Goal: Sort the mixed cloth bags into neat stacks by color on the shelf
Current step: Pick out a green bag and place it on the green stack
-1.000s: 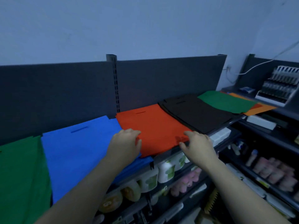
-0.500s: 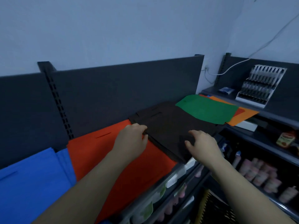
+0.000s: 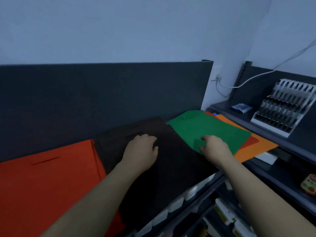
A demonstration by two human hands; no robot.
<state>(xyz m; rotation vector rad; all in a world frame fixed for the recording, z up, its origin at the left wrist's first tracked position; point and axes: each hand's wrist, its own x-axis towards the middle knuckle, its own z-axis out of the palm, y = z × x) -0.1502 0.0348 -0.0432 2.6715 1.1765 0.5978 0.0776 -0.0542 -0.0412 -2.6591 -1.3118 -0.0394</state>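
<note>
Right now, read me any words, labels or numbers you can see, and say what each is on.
No text can be read.
Red packet, lower right shelf: print too blurred.
Blue packet, upper right shelf: print too blurred.
White packs, bottom shelf: labels too blurred.
No print: green bag, black bag, red bag.

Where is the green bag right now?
Head view, right of centre: the green bag lies atop the orange bag, just right of the black stack, its near corner pinched by the right hand.
</note>
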